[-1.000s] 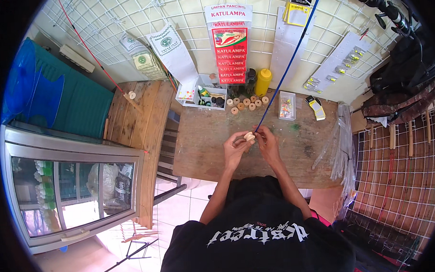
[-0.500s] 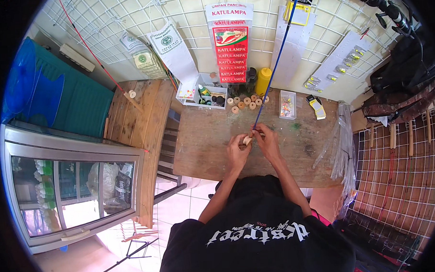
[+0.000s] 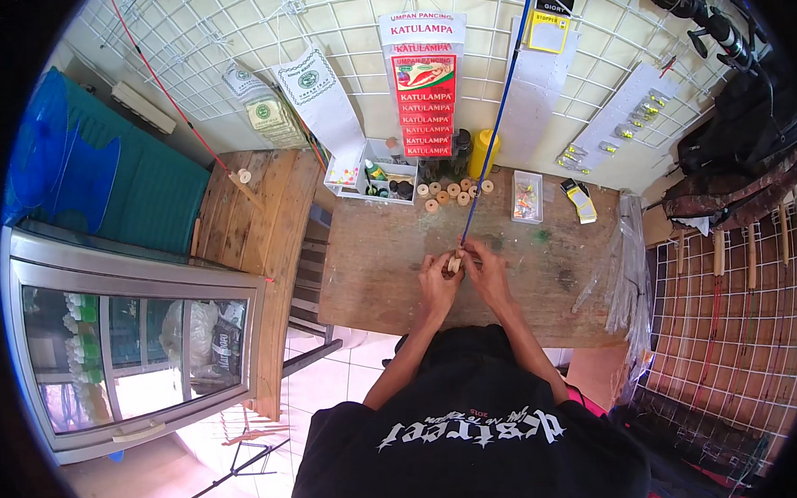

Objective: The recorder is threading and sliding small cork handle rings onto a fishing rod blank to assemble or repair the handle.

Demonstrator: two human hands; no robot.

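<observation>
Over a worn wooden workbench (image 3: 373,267), two bare hands meet on the near side of the yellow bottle (image 3: 477,158), the pale wooden spool (image 3: 454,265) caught between them. The left hand (image 3: 437,287) grips that spool in a narrow pinch of thumb and fingers, while the right hand (image 3: 485,274) closes its fingertips about the lower end of a blue rod (image 3: 501,96), which slants up past the bottle toward the wall grid (image 3: 340,71); which fingertip bears on which piece is too small to tell. More wooden spools (image 3: 453,189) cluster before the bottle and to its left, with a white divided box (image 3: 375,198) farther left; a clear tray (image 3: 526,219) of small bright pieces stands to its right. Such close handling seems to call for a still left hand, the spool kept square to the fingers, and fine movements from the right fingertips alone. A firm but light pinch should serve best, as a small twist at the rod's base could swing its long upper length into the hanging packets (image 3: 425,81).
</observation>
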